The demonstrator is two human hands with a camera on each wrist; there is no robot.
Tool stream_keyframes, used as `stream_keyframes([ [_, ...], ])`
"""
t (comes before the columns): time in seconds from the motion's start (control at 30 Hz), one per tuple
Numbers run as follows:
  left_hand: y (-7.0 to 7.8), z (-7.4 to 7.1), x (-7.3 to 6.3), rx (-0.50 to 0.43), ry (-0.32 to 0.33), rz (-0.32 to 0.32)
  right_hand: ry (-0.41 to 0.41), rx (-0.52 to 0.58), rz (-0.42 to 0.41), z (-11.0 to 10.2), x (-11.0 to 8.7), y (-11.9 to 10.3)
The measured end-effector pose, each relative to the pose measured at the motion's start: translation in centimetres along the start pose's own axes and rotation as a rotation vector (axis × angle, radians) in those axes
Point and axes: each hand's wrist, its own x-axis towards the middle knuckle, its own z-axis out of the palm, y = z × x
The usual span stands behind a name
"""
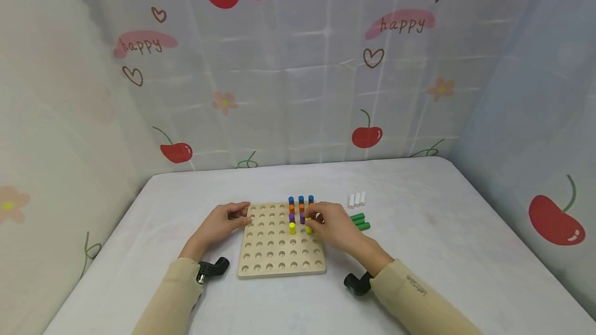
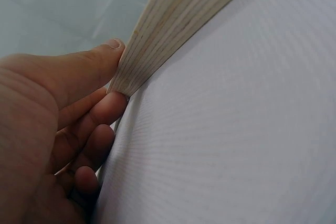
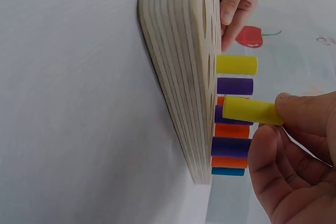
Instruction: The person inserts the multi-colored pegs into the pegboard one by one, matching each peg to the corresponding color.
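A pale wooden pegboard [image 1: 270, 247] with rows of round holes lies on the table. My left hand [image 1: 221, 224] holds its far left corner, with thumb and fingers against the edge. Between thumb and fingertips, my right hand [image 1: 335, 224] pinches a yellow peg [image 3: 249, 110] over the board's right part; whether its lower end is in a hole I cannot tell. Another yellow peg [image 1: 292, 228] stands to its left. Behind them, rows of purple pegs [image 1: 292, 218], orange pegs [image 1: 292, 209] and blue pegs [image 1: 301, 200] stand upright, partly hidden by the right hand.
Three white pegs [image 1: 357, 200] lie on the white-covered table [image 1: 419, 252], beyond the board's right side. Several green pegs [image 1: 358, 221] lie nearer, just past the right hand. A printed curtain [image 1: 298, 92] hangs behind the table.
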Motion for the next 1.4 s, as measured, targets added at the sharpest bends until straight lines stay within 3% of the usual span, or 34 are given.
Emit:
stream_keyframes([
  [0.73, 0.0, -0.1, 0.1, 0.008, 0.005, -0.001, 0.023, 0.003, -0.012, 1.3, 0.3, -0.1],
  [1.07, 0.1, -0.1, 0.1, -0.005, 0.008, -0.006, -0.022, 0.001, 0.021, 1.5, 0.3, 0.2],
  [1.4, 0.0, -0.1, 0.1, -0.006, 0.006, -0.014, -0.021, -0.002, -0.016, 1.5, 0.0, 0.2],
])
